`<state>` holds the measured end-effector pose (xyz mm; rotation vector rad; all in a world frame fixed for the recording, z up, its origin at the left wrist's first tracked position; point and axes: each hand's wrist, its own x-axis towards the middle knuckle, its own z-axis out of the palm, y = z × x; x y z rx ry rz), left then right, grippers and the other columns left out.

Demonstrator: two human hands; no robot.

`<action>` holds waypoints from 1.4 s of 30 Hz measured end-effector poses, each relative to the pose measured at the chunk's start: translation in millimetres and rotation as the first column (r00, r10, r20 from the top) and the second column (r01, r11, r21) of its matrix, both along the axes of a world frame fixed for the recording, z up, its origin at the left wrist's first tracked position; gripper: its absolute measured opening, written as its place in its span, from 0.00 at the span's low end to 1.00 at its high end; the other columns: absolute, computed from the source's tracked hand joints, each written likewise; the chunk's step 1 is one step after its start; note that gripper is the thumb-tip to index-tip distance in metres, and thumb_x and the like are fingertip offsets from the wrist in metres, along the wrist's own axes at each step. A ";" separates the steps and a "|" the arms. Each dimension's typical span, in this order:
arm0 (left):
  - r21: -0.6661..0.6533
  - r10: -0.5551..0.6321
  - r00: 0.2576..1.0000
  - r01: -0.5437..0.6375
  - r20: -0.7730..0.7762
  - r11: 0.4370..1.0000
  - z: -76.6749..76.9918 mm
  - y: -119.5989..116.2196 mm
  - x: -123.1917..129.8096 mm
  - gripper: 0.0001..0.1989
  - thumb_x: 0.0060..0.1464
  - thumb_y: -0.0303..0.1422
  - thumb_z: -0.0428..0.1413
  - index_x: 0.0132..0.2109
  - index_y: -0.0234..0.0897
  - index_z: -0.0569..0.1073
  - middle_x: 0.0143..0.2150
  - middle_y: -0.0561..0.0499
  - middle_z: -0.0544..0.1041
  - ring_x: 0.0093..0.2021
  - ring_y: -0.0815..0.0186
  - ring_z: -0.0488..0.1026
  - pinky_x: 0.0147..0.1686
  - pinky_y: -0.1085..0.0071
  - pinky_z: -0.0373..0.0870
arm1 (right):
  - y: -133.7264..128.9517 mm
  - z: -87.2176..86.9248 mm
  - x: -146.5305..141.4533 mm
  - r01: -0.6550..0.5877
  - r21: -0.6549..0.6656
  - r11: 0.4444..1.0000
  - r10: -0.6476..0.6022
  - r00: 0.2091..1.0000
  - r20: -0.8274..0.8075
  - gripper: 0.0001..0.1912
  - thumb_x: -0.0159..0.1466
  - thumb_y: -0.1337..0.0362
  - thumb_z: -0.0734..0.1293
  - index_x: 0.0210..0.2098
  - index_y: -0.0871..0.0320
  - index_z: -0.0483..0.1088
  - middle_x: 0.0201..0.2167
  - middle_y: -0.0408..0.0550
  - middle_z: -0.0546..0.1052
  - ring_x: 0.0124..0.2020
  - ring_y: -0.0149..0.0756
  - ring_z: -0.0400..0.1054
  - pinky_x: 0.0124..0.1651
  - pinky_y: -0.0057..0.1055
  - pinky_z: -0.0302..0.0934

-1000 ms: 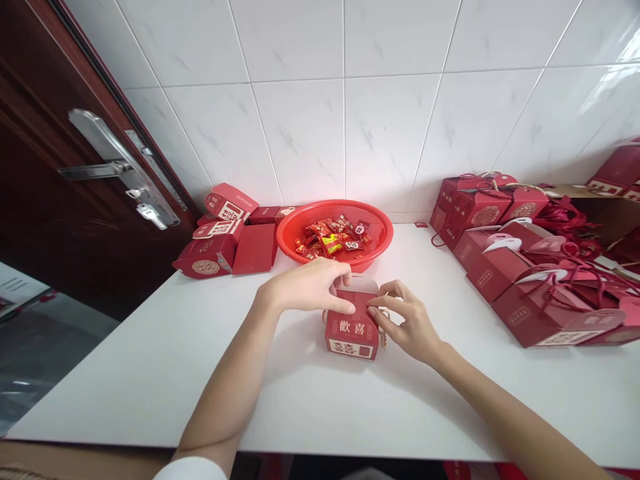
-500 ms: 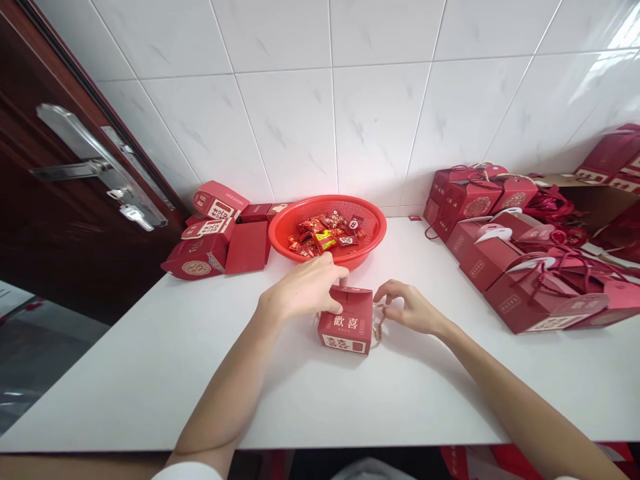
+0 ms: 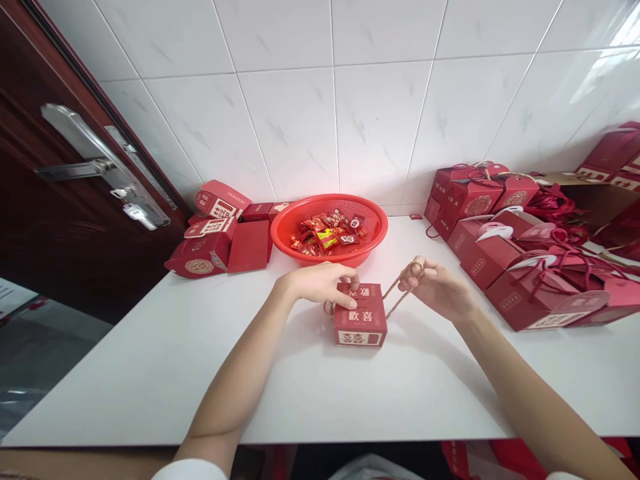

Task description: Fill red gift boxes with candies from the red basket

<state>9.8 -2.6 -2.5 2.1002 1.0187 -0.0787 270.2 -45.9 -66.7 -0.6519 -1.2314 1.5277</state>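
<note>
A small red gift box (image 3: 361, 318) with white and gold lettering stands on the white table in front of me, its top flaps folded down. My left hand (image 3: 330, 287) grips it from the left, thumb pressing on the lid and fingers over the far edge. At the box's right side, my right hand (image 3: 435, 287) pinches a twisted tan cord (image 3: 400, 288) and holds its loop taut, up and away from the box. Another bit of cord (image 3: 329, 308) shows on the left side, partly hidden by my left hand.
A red plastic basket (image 3: 376, 252) of wrapped sweets (image 3: 327, 239) stands behind the box. Red boxes (image 3: 200, 257) lie at the back left. Several red boxes with cords (image 3: 520, 293) fill the right side. A dark door (image 3: 65, 220) borders the table's left.
My right hand has risen to the right, drawing the cord out into a taut loop. The box has shifted slightly right, and its far flap now lies flat under my left hand.
</note>
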 end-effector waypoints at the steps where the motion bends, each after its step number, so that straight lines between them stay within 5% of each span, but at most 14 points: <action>1: -0.044 0.031 0.999 -0.030 0.035 0.999 -3.6 -0.9 4.7 0.15 0.48 0.43 0.62 0.39 0.40 0.70 0.40 0.52 0.78 0.34 0.63 0.76 0.30 0.71 0.68 | -0.4 2.6 1.3 0.025 0.008 1.000 -0.025 1.000 -0.009 0.12 0.55 0.52 0.73 0.31 0.51 0.72 0.25 0.43 0.71 0.30 0.38 0.67 0.40 0.40 0.64; 3: -0.078 0.092 0.992 -0.085 0.088 0.993 -10.5 -4.2 15.3 0.16 0.50 0.44 0.61 0.40 0.40 0.68 0.39 0.51 0.78 0.32 0.62 0.76 0.28 0.71 0.68 | -1.7 7.6 2.9 0.062 0.023 0.998 -0.062 0.998 -0.002 0.13 0.54 0.52 0.74 0.35 0.51 0.74 0.26 0.43 0.72 0.29 0.37 0.67 0.39 0.39 0.64; 6: 0.045 0.115 0.982 -0.122 0.147 0.992 -17.3 -9.3 28.2 0.14 0.51 0.44 0.61 0.38 0.40 0.69 0.38 0.52 0.78 0.36 0.60 0.77 0.31 0.70 0.69 | -4.8 12.3 1.8 0.058 0.046 0.997 -0.061 0.996 0.064 0.14 0.55 0.54 0.74 0.39 0.51 0.74 0.28 0.44 0.75 0.26 0.33 0.64 0.34 0.35 0.62; 11: 0.084 0.149 0.946 -0.180 0.287 0.980 -12.3 -11.1 28.1 0.15 0.48 0.36 0.65 0.44 0.38 0.76 0.47 0.47 0.79 0.47 0.56 0.76 0.43 0.65 0.71 | -9.6 8.7 -9.2 -0.035 0.048 0.998 0.017 0.945 0.327 0.18 0.60 0.56 0.73 0.47 0.54 0.71 0.36 0.48 0.80 0.30 0.33 0.69 0.30 0.30 0.59; 14: -0.102 0.234 0.823 -0.213 0.518 0.972 0.8 -12.3 19.6 0.19 0.50 0.31 0.64 0.50 0.37 0.75 0.56 0.43 0.75 0.42 0.62 0.78 0.44 0.62 0.74 | -10.9 10.3 -13.7 -0.045 0.027 0.999 0.030 0.913 0.407 0.19 0.61 0.55 0.72 0.49 0.56 0.70 0.36 0.49 0.81 0.35 0.37 0.73 0.31 0.29 0.61; 17: -0.302 0.338 0.630 -0.169 0.699 0.938 16.0 -17.1 12.3 0.19 0.53 0.33 0.63 0.52 0.37 0.73 0.57 0.41 0.73 0.37 0.65 0.78 0.44 0.60 0.76 | -11.6 23.6 -14.0 0.004 0.032 0.999 -0.018 0.895 0.445 0.18 0.61 0.54 0.72 0.45 0.57 0.71 0.34 0.49 0.81 0.30 0.33 0.71 0.28 0.28 0.59; 21: -0.333 0.348 0.509 -0.125 0.787 0.935 25.4 -26.5 12.8 0.18 0.53 0.35 0.64 0.51 0.38 0.74 0.58 0.43 0.73 0.49 0.56 0.79 0.53 0.55 0.75 | -13.7 51.1 -18.9 0.079 0.099 0.992 -0.113 0.902 0.416 0.16 0.60 0.53 0.72 0.41 0.57 0.72 0.31 0.47 0.80 0.28 0.32 0.69 0.33 0.30 0.63; 25: -0.245 0.255 0.519 -0.090 0.816 0.965 23.4 -35.0 20.7 0.18 0.57 0.38 0.61 0.53 0.39 0.74 0.59 0.43 0.74 0.58 0.51 0.74 0.59 0.53 0.71 | -15.1 65.5 -35.7 0.067 0.203 0.977 -0.148 0.896 0.419 0.17 0.58 0.58 0.73 0.45 0.55 0.70 0.35 0.47 0.79 0.35 0.36 0.72 0.39 0.34 0.65; 30: -0.104 0.162 0.512 -0.139 0.843 0.985 22.5 -39.2 23.8 0.17 0.59 0.38 0.59 0.54 0.38 0.73 0.62 0.44 0.72 0.62 0.50 0.70 0.60 0.54 0.71 | -11.3 63.8 -49.9 0.158 0.350 0.923 -0.316 0.830 0.459 0.10 0.60 0.62 0.69 0.41 0.55 0.70 0.31 0.44 0.77 0.32 0.35 0.70 0.36 0.34 0.64; 35: 0.030 0.106 0.507 -0.252 0.855 0.967 18.4 -32.7 22.1 0.15 0.60 0.35 0.57 0.53 0.39 0.71 0.63 0.45 0.69 0.63 0.52 0.69 0.60 0.57 0.71 | -7.8 65.6 -46.5 0.260 0.206 0.943 -0.322 0.865 0.385 0.08 0.57 0.61 0.71 0.35 0.57 0.71 0.29 0.45 0.77 0.31 0.35 0.70 0.36 0.32 0.64; 39: 0.159 0.017 0.593 -0.243 0.805 0.957 8.0 -27.9 26.4 0.16 0.59 0.33 0.57 0.55 0.39 0.71 0.63 0.44 0.67 0.59 0.55 0.72 0.57 0.60 0.73 | -4.9 66.4 -45.2 0.209 0.070 0.975 -0.221 0.916 0.336 0.10 0.54 0.59 0.74 0.28 0.57 0.71 0.23 0.43 0.75 0.27 0.32 0.68 0.34 0.30 0.63; 42: 0.313 -0.009 0.698 -0.310 0.716 0.898 0.2 -28.2 33.8 0.23 0.54 0.34 0.63 0.57 0.42 0.69 0.62 0.45 0.68 0.58 0.56 0.72 0.57 0.60 0.72 | -4.8 64.7 -46.3 0.200 0.000 0.980 -0.194 0.949 0.247 0.13 0.52 0.57 0.76 0.25 0.57 0.70 0.23 0.43 0.75 0.25 0.30 0.67 0.32 0.30 0.62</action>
